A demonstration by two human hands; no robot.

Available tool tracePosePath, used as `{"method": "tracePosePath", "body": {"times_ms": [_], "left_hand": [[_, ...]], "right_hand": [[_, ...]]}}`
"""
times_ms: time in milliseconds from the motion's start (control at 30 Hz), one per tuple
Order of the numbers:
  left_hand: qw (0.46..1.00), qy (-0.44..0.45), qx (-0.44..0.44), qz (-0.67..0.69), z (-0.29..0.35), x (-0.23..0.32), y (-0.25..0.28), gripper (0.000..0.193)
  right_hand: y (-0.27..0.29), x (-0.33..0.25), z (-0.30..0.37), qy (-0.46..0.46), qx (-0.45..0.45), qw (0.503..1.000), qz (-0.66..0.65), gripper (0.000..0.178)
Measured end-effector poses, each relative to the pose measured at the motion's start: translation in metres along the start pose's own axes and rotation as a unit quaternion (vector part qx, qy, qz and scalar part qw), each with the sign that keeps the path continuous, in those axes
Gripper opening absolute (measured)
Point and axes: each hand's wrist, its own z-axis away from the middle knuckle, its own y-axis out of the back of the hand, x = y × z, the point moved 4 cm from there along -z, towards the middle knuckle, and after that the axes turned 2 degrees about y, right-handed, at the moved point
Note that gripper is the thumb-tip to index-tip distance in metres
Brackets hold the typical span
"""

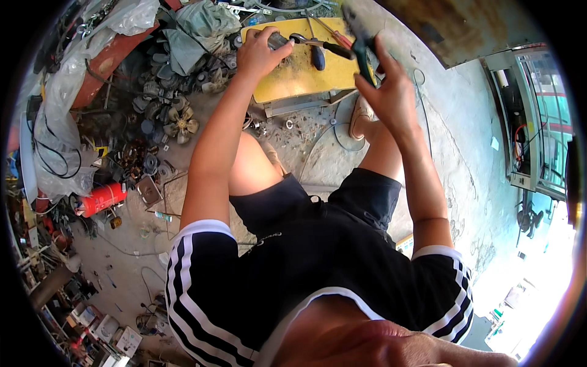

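Observation:
Over a small yellow-topped stool (281, 85), my left hand (260, 54) has its fingers closed round a dark grey, blocky part (278, 41). My right hand (394, 92) grips a pair of pliers (362, 46) by the dark green handles, raised at the right edge of the stool. The pliers' head points up and is blurred. Between my hands is a ratchet wrench (337, 50) with a black handle, its head close to my left fingertips. A screwdriver with a dark blue handle (318, 59) and one with a red handle (343, 40) lie on the yellow top.
Piled motor parts and a fan wheel (181, 125) cover the floor at left, near a red cylinder (103, 199) and plastic sheeting (58, 116). A rusty metal panel (465, 27) juts in at upper right. A glass-fronted cabinet (538, 122) stands at right.

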Motion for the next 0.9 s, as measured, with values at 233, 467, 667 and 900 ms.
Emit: {"method": "tracePosePath", "body": {"times_ms": [233, 467, 667, 900], "left_hand": [[1.0, -0.008, 0.015, 0.012, 0.001, 0.002, -0.003, 0.061], [1.0, 0.019, -0.002, 0.019, -0.005, 0.007, 0.0, 0.061], [1.0, -0.025, 0.008, 0.017, 0.001, 0.006, -0.001, 0.058], [0.998, -0.051, -0.013, 0.039, 0.006, 0.017, 0.001, 0.056]], "right_hand": [[0.038, -0.031, -0.007, 0.047, 0.218, 0.97, -0.101, 0.085], [-0.011, 0.022, 0.045, -0.102, -0.085, 0.991, 0.027, 0.084], [-0.034, 0.065, -0.001, -0.115, 0.001, 0.993, 0.024, 0.077], [-0.115, 0.12, 0.005, -0.09, -0.077, 0.991, 0.065, 0.069]]}}
